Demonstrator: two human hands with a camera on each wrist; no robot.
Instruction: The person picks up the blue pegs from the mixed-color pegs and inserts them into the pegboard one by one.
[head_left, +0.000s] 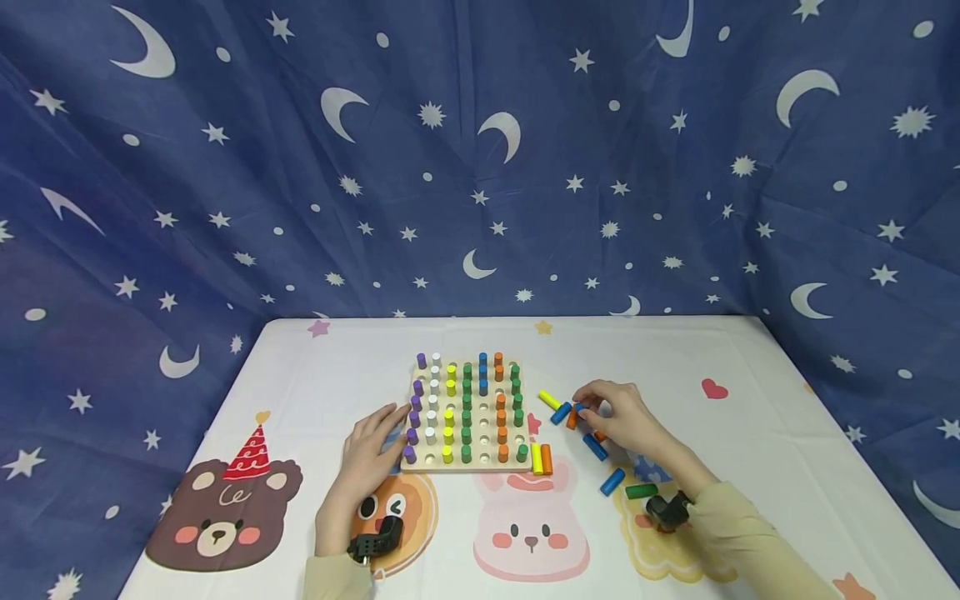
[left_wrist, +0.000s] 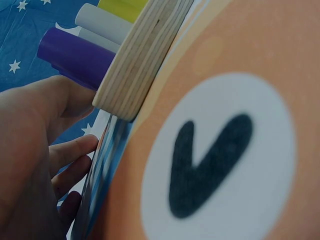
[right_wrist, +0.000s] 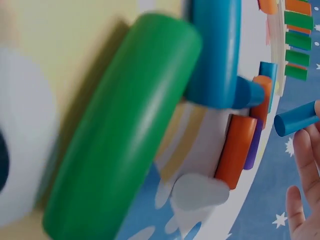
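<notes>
A wooden pegboard (head_left: 467,469) stands mid-table, with upright pegs in purple, white, yellow, green, blue and orange columns and some bare holes. At its left edge my left hand (head_left: 369,450) rests with fingers loosely extended, close by the purple pegs (left_wrist: 77,57). To the right of the board, my right hand (head_left: 621,417) pinches a blue peg (right_wrist: 296,119) between thumb and fingers, raised over the loose pegs. Under and around that hand lie an orange peg (right_wrist: 236,150), a purple peg (right_wrist: 253,145) and several blue pegs (head_left: 595,447).
A green peg (head_left: 641,492) and a blue peg (head_left: 612,482) lie nearer the right wrist. Beside the board's front right corner are a yellow peg (head_left: 536,459) and an orange peg (head_left: 547,459). The white tablecloth (head_left: 330,367) carries printed animal faces.
</notes>
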